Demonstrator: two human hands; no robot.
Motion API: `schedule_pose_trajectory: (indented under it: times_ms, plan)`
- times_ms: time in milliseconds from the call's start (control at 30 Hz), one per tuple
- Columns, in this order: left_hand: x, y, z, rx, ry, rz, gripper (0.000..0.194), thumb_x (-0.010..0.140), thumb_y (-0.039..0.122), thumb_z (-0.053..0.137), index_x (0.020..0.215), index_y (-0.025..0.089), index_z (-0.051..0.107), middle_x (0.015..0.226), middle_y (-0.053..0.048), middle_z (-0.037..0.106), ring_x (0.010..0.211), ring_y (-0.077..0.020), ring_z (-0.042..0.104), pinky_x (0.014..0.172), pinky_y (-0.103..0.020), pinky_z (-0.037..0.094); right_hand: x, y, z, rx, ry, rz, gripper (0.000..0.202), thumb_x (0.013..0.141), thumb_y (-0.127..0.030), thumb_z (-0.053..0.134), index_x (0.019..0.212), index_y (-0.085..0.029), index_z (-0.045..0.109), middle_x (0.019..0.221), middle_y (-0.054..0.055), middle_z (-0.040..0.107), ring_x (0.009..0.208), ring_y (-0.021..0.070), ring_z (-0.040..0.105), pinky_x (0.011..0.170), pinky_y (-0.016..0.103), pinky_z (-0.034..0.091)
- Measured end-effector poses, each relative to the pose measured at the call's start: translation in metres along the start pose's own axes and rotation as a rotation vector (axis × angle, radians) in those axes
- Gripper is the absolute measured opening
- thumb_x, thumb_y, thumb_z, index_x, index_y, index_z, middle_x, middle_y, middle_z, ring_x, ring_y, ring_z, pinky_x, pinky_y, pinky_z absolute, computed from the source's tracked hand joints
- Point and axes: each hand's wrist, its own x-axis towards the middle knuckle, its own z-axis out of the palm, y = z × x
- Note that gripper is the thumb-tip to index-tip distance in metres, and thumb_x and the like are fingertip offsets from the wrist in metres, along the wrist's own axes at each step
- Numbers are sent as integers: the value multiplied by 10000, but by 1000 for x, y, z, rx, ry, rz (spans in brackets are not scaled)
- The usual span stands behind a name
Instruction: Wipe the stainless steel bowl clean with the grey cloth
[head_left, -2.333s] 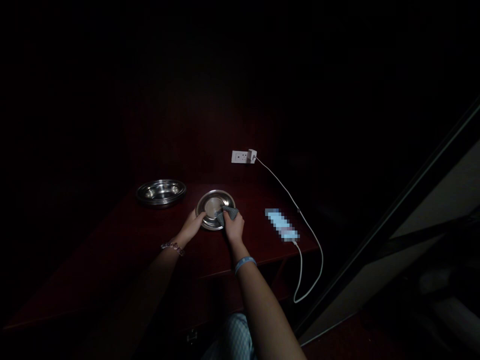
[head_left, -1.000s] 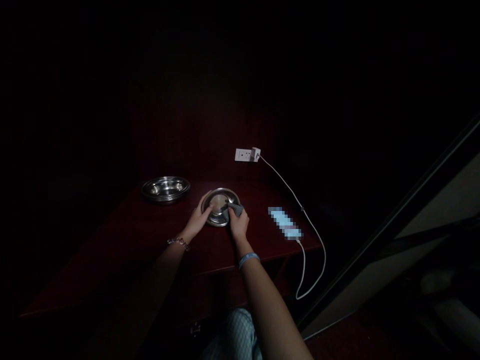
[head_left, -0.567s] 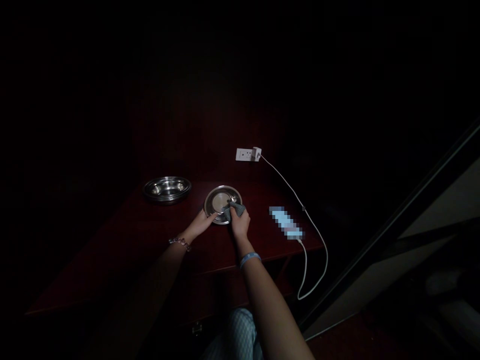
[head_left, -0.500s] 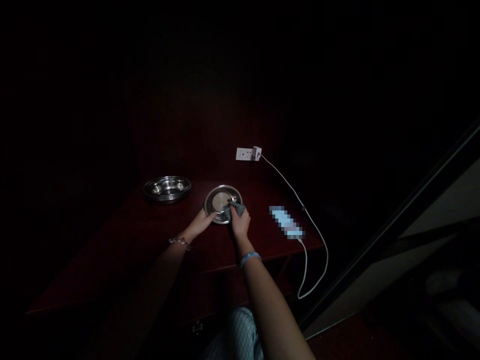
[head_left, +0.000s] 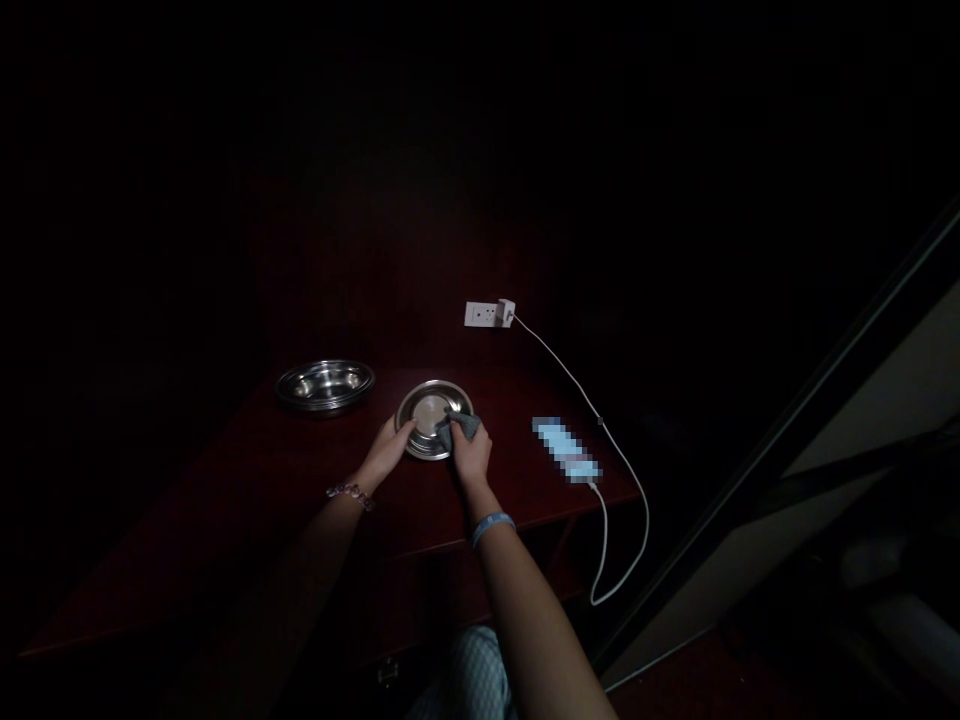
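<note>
A round, shiny metal plate (head_left: 430, 411) is held up, tilted toward me, above the dark red table. Its left rim is gripped by my left hand (head_left: 385, 452), thumb on the inner side and the other fingers hidden behind. My right hand (head_left: 472, 455) is closed on a grey cloth (head_left: 459, 428), which presses against the right side of the plate's inside. Farther left on the table rests a stack of similar metal plates (head_left: 325, 386); how many is hard to tell.
On the right of the table (head_left: 510, 490) lies a phone (head_left: 566, 450), blurred out, with a white cable (head_left: 646, 510) looping past the table edge. The cable runs up to a charger (head_left: 506, 312) in the wall socket (head_left: 478, 315). A slanted dark frame (head_left: 780, 430) stands at right.
The view has shifted slightly, so everything sits a little lower and further left. Both hands keep their hold on plate and cloth; the cloth has shifted only slightly on the plate.
</note>
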Motion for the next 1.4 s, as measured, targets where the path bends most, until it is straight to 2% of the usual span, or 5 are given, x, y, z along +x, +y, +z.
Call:
schedule_pose_trajectory:
  times_ms: [267, 400, 567, 1033, 1400]
  plan:
    - [0, -4, 2, -1, -68, -12, 490, 802, 483, 570, 1135, 127, 630, 1190, -134, 701, 1177, -284, 619, 1052, -418, 450, 2, 2, 0, 21, 11, 11, 215, 769, -323, 630, 931, -211, 715, 911, 45, 754, 863, 207, 699, 775, 274, 519]
    - [-1, -2, 5, 2, -95, 12, 507, 777, 394, 632, 1201, 119, 592, 1257, -153, 663, 1214, -286, 593, 1090, -411, 417, 2, 2, 0, 30, 9, 20, 225, 777, -338, 623, 941, -212, 710, 936, 48, 754, 893, 217, 696, 799, 288, 518]
    - [-3, -3, 5, 30, -166, 136, 718, 719, 330, 691, 1368, 152, 439, 1415, -126, 547, 1337, -254, 483, 1174, -417, 305, 2, 1, 0, 35, 22, 49, 241, 799, -326, 599, 960, -179, 701, 985, 79, 747, 920, 220, 692, 822, 292, 514]
    - [-2, -2, 6, -28, -121, 24, 464, 706, 158, 622, 1168, 134, 598, 1295, -124, 643, 1267, -293, 544, 1139, -387, 344, 2, 1, -1, 4, 8, 35, 215, 792, -317, 621, 944, -191, 707, 950, 65, 752, 897, 213, 696, 795, 277, 519]
    - [-3, 11, 7, -96, -90, 0, 585, 648, 104, 624, 1231, 128, 582, 1338, -142, 610, 1289, -289, 524, 1148, -418, 320, 2, 2, 1, 26, 25, 14, 210, 791, -319, 620, 938, -195, 706, 932, 61, 753, 879, 215, 697, 786, 282, 514]
